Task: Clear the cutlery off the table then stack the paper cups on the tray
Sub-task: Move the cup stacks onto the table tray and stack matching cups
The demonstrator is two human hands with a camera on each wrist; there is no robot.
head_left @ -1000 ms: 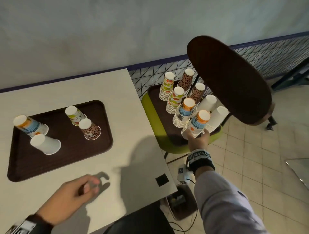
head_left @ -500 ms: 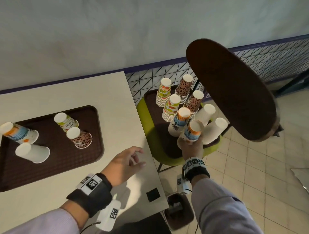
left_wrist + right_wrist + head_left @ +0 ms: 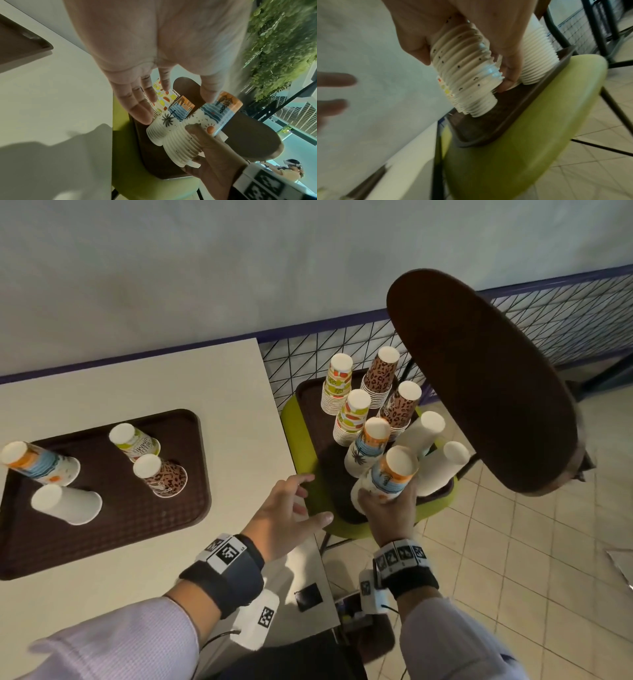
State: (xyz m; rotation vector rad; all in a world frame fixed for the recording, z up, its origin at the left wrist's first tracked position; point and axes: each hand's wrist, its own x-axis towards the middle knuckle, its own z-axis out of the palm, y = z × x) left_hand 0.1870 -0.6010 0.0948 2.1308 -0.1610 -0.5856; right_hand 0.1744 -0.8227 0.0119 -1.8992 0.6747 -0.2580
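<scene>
My right hand [image 3: 387, 505] grips a tilted stack of beach-print paper cups [image 3: 390, 474] [image 3: 202, 124] [image 3: 464, 75], its base lifted off the brown tray [image 3: 308, 412] on the green chair. Several other upside-down cup stacks stand on that tray [image 3: 501, 127]: fruit print [image 3: 337, 385], leopard print [image 3: 380, 374], plain white [image 3: 442, 467]. My left hand [image 3: 291, 508] [image 3: 154, 94] hovers open over the table's right edge, fingers spread toward the held stack without touching it. A second brown tray [image 3: 120, 529] on the table holds several single upturned cups [image 3: 159, 475].
The white table [image 3: 154, 385] ends close beside the green chair seat [image 3: 298, 440]. The chair's dark rounded backrest [image 3: 479, 378] looms over the stacks on the right. A wire mesh barrier [image 3: 565, 316] runs behind. Tiled floor [image 3: 513, 577] lies to the right.
My left hand moved right from the table's front to the edge by the chair, opening its fingers. My right hand has tipped and lifted the beach-print stack toward me.
</scene>
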